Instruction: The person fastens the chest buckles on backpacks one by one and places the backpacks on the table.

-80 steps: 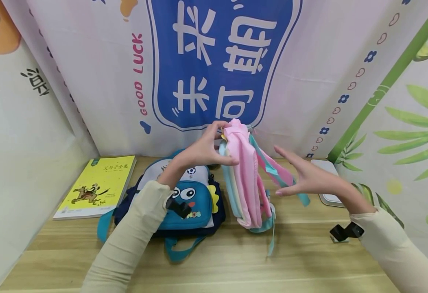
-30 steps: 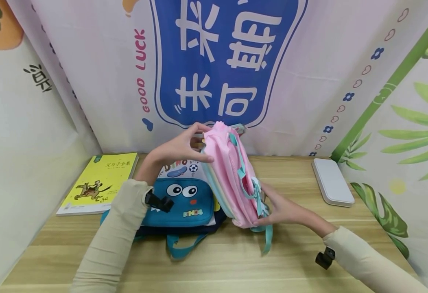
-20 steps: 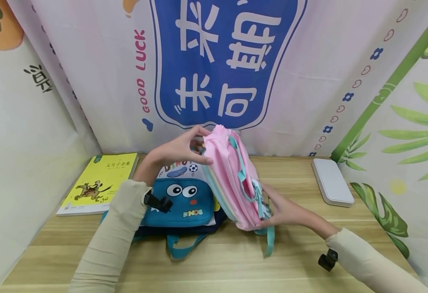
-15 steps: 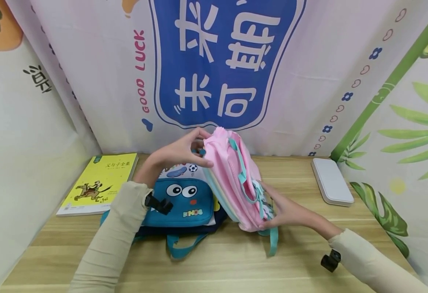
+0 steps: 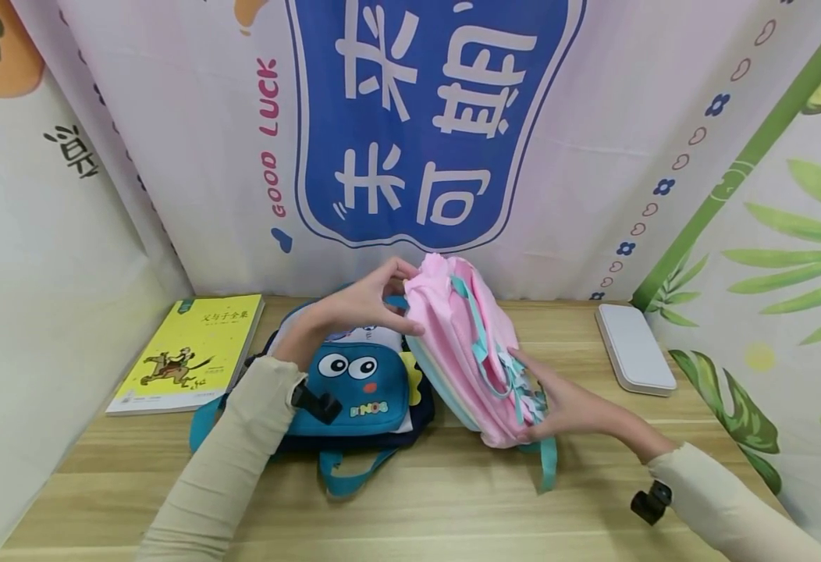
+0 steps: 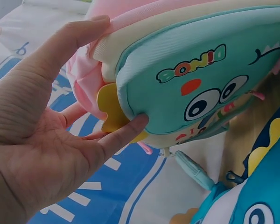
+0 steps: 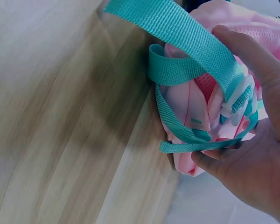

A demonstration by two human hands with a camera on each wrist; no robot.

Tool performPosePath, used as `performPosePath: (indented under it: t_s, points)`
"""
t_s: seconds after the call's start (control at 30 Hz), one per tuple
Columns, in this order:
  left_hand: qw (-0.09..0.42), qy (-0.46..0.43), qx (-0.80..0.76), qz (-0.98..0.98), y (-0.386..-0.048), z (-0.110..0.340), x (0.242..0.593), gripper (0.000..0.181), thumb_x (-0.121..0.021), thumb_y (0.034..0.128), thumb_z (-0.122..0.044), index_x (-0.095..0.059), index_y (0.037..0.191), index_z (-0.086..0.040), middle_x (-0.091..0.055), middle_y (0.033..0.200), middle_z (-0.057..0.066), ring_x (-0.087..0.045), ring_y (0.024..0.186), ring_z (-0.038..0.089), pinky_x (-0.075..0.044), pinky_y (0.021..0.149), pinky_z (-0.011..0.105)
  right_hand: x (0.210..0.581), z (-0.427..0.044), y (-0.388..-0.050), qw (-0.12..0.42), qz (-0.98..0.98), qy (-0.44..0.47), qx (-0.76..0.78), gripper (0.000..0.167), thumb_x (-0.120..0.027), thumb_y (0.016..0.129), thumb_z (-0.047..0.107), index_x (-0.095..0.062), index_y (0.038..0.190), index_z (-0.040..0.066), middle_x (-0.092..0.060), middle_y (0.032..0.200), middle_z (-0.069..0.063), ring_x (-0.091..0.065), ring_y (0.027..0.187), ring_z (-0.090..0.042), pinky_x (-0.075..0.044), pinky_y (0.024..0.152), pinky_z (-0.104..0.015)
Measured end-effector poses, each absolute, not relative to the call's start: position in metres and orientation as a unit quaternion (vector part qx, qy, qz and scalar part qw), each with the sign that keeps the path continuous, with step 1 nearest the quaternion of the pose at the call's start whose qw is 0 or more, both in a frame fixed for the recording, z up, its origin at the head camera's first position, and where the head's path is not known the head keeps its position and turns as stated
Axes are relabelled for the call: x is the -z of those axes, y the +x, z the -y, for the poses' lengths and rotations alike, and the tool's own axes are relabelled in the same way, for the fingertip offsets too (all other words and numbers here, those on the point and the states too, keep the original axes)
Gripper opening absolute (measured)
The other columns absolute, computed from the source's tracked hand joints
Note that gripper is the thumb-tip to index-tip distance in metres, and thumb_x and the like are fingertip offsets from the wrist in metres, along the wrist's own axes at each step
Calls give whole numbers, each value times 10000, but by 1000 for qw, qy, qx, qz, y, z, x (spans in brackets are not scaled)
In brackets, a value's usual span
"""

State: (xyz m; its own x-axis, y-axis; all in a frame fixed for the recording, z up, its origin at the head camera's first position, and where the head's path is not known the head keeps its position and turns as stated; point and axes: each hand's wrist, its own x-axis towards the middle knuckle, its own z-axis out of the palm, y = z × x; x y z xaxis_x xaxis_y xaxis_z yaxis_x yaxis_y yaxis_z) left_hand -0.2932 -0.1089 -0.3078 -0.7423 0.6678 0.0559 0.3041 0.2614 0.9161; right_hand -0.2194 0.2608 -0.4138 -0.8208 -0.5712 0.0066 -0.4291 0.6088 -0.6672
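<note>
Pink backpack (image 5: 453,343), centre of frame, tilted, pinched by left hand (image 5: 363,304) above and right hand (image 5: 573,402) below; its release apparently remains. Blue backpack (image 5: 347,394), left of centre, lies flat.

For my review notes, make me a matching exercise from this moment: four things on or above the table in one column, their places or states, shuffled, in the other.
Things
1. pink backpack
2. blue backpack
3. yellow book
4. white case

Places or states
A. lying near the leaf-print cloth
B. partly hidden by the left forearm in the head view
C. tilted, held by the left hand and the right hand
D. lying flat, farthest left of the four in the head view

Pairs: 1-C, 2-B, 3-D, 4-A
</note>
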Motion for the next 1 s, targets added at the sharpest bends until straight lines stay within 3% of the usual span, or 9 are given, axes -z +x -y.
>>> performPosePath:
  t_s: [0.4,0.6,0.8,1.0]
  points:
    - [182,280,-502,-797,-289,94,320,715,-808,861,-174,-334,1395,-130,-378,1502,133,-493,1352,366,-492,1081,499,410,-283,-219,98,-898,-278,328,1260,-946,682,368,-167,1625,66,-294,1604,-278,-362,1430,-494,-361,1103,-681]
    - [192,276,-503,-796,-290,88,327,838,-788,885,-215,-254,1530,-186,-325,1556,131,-414,1437,394,-458,1104,541,408,-290,-220,94,-897,-292,319,1227,-936,697,366,-193,1608,14,-290,1594,-309,-338,1429,-529,-343,1098,-706]
    - [194,264,-483,-812,-291,84,333,859,-767,906,-280,-242,1586,-239,-344,1552,133,-465,1368,382,-477,1082,518,410,-297,-223,93,-898,-298,311,1189,-922,715,397,-225,1600,13,-260,1612,-312,-297,1448,-551,-308,1109,-725]
    - [197,259,-480,-815,-289,80,339,823,-736,933,-279,-248,1592,-211,-382,1518,165,-527,1300,363,-523,1036,466,409,-303,-224,104,-901,-294,300,1152,-905,732,385,-240,1590,0,-233,1610,-339,-288,1442,-566,-312,1099,-730]
